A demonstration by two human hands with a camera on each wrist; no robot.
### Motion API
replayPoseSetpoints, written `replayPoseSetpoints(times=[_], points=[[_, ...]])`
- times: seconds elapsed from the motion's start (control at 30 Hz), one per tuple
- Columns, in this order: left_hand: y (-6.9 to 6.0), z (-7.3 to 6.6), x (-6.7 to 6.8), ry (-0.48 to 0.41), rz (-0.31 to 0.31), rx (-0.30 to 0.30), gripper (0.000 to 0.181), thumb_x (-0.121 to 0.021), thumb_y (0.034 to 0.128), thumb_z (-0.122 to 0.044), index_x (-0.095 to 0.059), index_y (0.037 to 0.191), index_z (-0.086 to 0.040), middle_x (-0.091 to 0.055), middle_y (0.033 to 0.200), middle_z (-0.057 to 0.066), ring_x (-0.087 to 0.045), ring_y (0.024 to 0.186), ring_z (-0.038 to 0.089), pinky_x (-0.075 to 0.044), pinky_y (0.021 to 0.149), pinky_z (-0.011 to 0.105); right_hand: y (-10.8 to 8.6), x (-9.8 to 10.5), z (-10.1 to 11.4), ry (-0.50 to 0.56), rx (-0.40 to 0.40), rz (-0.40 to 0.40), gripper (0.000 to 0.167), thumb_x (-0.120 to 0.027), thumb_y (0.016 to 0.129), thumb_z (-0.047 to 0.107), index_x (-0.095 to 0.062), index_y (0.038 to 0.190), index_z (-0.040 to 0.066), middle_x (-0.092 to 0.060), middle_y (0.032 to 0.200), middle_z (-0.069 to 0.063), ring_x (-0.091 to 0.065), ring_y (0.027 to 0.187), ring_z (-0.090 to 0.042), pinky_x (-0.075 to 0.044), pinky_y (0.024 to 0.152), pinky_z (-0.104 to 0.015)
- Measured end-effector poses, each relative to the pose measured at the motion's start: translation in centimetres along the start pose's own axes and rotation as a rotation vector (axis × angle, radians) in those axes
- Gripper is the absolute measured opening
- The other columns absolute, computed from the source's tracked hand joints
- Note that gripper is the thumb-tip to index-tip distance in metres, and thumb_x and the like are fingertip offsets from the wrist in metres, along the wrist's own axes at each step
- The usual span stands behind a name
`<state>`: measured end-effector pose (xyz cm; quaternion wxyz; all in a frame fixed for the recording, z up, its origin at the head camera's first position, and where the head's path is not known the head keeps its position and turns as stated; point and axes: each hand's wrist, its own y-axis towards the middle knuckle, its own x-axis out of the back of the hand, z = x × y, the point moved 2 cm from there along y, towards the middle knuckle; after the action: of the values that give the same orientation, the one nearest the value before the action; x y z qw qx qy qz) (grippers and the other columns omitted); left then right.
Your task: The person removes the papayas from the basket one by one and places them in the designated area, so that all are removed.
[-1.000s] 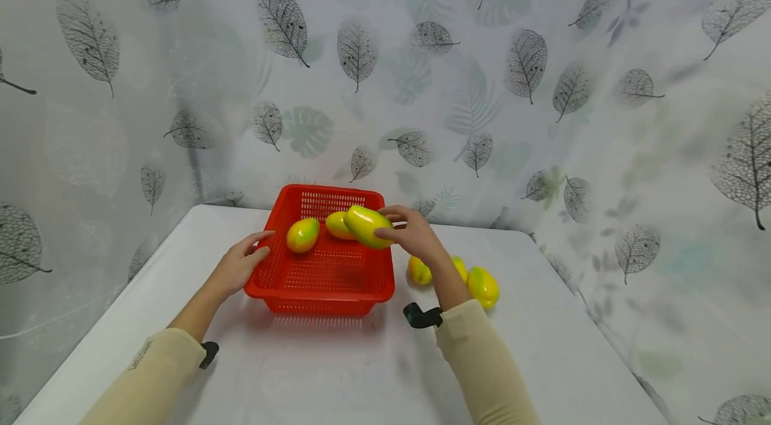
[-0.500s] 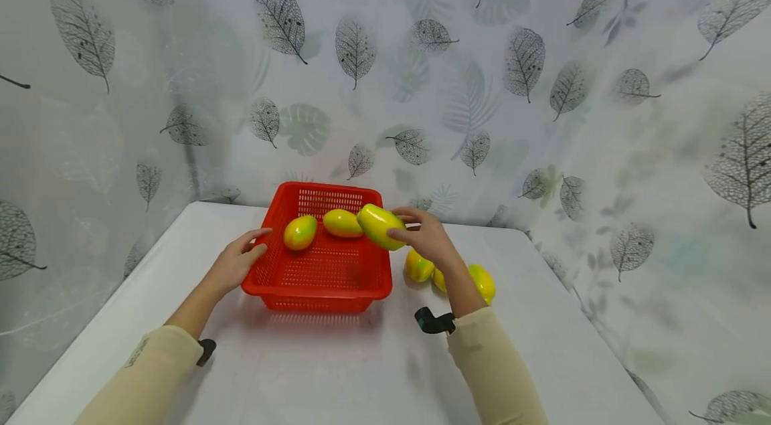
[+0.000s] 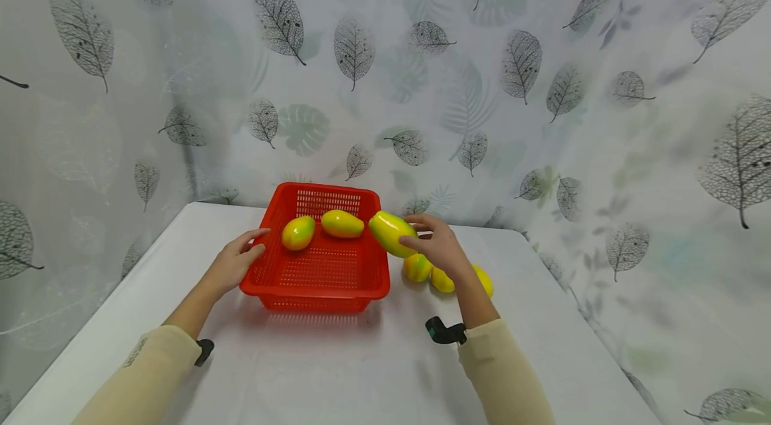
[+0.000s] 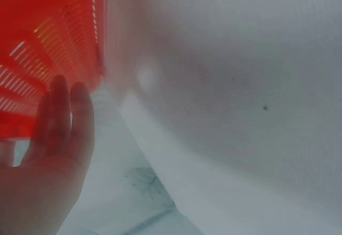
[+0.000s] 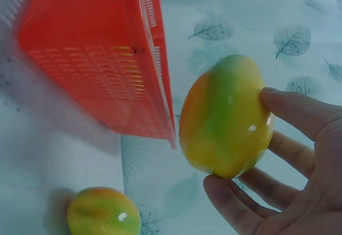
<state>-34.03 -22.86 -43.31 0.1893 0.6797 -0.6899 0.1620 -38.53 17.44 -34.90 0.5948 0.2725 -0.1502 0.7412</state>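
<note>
My right hand (image 3: 444, 247) holds a yellow-green mango (image 3: 390, 233) between thumb and fingers, in the air at the right rim of a red plastic basket (image 3: 316, 292). In the right wrist view this mango (image 5: 227, 120) shows an orange flank and sits just beside the basket wall (image 5: 91, 26). Inside the basket lie two mangoes, one at the left (image 3: 298, 233) and one toward the back (image 3: 342, 223). My left hand (image 3: 231, 264) is at the basket's left side. Its fingers (image 4: 81, 112) look nearly straight against the slotted wall; exact contact is unclear.
On the white table (image 3: 337, 371), right of the basket, several more mangoes sit in a row, including a near one (image 3: 417, 268) and a middle one (image 3: 442, 280); my right forearm partly covers them. A leaf-patterned curtain (image 3: 385, 77) hangs behind and along the sides.
My right hand has moved to the right with the mango, from over the basket to its right rim, slightly lower now. The left hand stays at the basket.
</note>
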Motion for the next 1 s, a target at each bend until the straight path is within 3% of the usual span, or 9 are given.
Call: replayPoseSetpoints(times=[0.47,0.77,1.0], points=[[-0.1,0.0,0.1,0.0,0.011,0.003,0.054,-0.042,0.1119,-0.027,-0.03,0.163,-0.012,-0.04,0.155,0.031,-0.056,0.125,0.045,-0.061,0.094,0.048,-1.0,1.0,-1.1,-0.04,-0.049,-0.034,0.056,-0.076,0.092,0.039,-0.061,0.143,0.022,-0.056,0.149,-0.017,-0.059,0.13,-0.041,-0.053,0.106,-0.054],[0.0,0.1,0.2,0.022,0.01,-0.017,0.053,-0.041,0.1122,-0.028,-0.033,0.161,-0.011,-0.039,0.157,0.03,-0.051,0.13,0.046,-0.058,0.1,0.05,-1.6,1.1,-1.6,-0.046,-0.048,-0.034,0.057,-0.075,0.093,0.037,-0.06,0.145,0.018,-0.054,0.15,-0.021,-0.059,0.13,-0.044,-0.055,0.104,-0.054],[-0.1,-0.1,0.2,0.013,0.014,-0.014,0.053,-0.041,0.1121,-0.027,-0.031,0.162,-0.012,-0.039,0.156,0.031,-0.053,0.127,0.045,-0.06,0.097,0.049,-2.1,0.9,-2.4,-0.046,-0.069,-0.054,0.054,-0.076,0.092,0.037,-0.063,0.141,0.02,-0.057,0.148,-0.019,-0.06,0.129,-0.042,-0.053,0.106,-0.055]])
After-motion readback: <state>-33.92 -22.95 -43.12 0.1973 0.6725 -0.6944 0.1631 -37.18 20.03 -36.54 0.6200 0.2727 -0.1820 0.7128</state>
